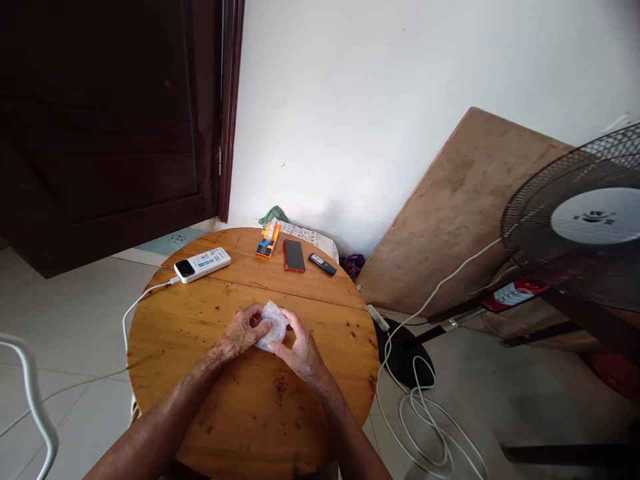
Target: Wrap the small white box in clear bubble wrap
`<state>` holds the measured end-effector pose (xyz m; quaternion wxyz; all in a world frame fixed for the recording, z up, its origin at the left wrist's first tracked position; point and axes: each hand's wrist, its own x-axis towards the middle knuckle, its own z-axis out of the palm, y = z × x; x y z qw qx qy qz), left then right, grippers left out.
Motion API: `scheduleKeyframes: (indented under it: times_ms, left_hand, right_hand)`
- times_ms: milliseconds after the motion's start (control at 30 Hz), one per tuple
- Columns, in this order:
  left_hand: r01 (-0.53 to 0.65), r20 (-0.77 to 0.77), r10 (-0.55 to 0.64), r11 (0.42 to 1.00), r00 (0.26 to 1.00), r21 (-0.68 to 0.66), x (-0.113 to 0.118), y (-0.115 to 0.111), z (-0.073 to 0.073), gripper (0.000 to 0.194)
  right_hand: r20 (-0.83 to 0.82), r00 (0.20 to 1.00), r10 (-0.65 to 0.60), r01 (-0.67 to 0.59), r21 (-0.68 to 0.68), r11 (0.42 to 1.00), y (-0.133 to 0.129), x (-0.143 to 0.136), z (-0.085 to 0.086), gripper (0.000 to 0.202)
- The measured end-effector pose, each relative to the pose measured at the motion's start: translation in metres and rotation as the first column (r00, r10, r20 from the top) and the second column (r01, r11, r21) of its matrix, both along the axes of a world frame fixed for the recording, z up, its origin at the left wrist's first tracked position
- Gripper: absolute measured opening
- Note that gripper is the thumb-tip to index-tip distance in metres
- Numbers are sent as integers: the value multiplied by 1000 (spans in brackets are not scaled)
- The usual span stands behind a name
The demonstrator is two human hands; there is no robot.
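Observation:
A small bundle of clear bubble wrap (pixel 273 325) is between both hands, low over the middle of the round wooden table (pixel 240 427). My left hand (pixel 246 328) grips its left side, thumb pressed on top. On the right side, my right hand (pixel 301 347) holds the edge between thumb and fingers. Whether anything is wrapped inside cannot be made out. Beyond the hands lie an orange tape dispenser (pixel 269 240), a phone with a red edge (pixel 294 256) and a small dark handset (pixel 323 264).
A white power bank (pixel 203 265) with a cable lies at the table's left. To the right stand a fan (pixel 585 217) and a leaning wooden board (pixel 450 220), with loose white cable (pixel 425 427) on the floor. A dark door (pixel 110 120) is at left.

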<state>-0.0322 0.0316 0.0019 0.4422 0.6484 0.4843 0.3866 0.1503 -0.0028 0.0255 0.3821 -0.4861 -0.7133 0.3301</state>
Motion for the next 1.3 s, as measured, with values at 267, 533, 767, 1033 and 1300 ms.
scheduleKeyframes:
  times_ms: [267, 533, 767, 1033, 1300]
  left_hand:
    - [88, -34, -88, 996, 996, 19, -7, -2, 16, 35]
    - [109, 304, -67, 986, 950, -124, 2, 6, -4, 72]
    - [-26, 158, 41, 995, 987, -97, 6, 6, -9, 72]
    - [-47, 185, 58, 997, 981, -61, 8, 12, -16, 70]
    - [-1, 306, 34, 994, 951, -109, 8, 13, -14, 74]
  right_hand:
    - [-312, 943, -118, 17, -306, 952, 28, -2, -26, 73]
    - [-350, 935, -65, -40, -287, 957, 52, 0, -23, 59]
    - [-342, 924, -174, 100, -223, 970, 66, -16, -19, 38]
    - [-277, 930, -240, 209, -137, 968, 75, -27, -14, 20]
    - [-277, 929, -244, 200, -175, 964, 76, -23, -9, 19]
